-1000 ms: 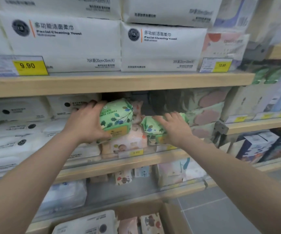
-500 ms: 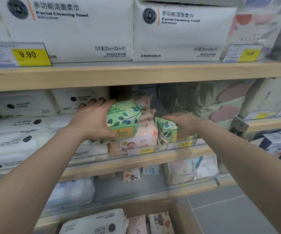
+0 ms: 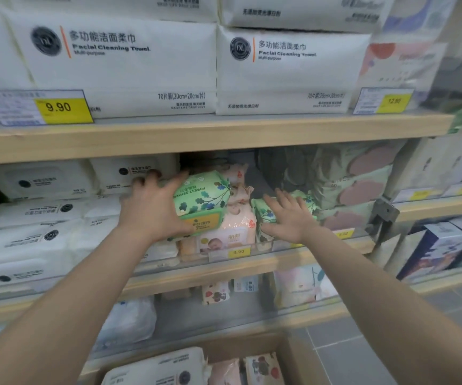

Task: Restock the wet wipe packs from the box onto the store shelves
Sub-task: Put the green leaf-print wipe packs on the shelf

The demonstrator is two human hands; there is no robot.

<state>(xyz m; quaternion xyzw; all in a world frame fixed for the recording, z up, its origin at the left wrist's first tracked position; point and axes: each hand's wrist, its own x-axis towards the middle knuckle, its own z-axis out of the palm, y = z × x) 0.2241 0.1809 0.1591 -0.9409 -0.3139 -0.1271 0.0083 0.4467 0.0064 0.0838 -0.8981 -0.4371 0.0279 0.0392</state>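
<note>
The step in hand is seating 2 green wet wipe packs on the middle shelf (image 3: 224, 266). The left hand (image 3: 152, 215) grips the larger green pack (image 3: 203, 197) from its left side, holding it on top of the pink baby wipe packs (image 3: 238, 226). The right hand (image 3: 288, 218) lies with straight, spread fingers on the smaller green pack (image 3: 304, 205), which sits low on the shelf just right of the pink stack. The next move probably calls for pushing both packs back behind the clear front lip and squaring them up, since the larger one looks tilted and could slide off. White facial towel packs (image 3: 118, 65) fill the wooden shelf above, with yellow price tags (image 3: 63, 108). Below, the cardboard box (image 3: 293, 357) stands on grey floor tiles (image 3: 377, 357) with more packs inside.
</note>
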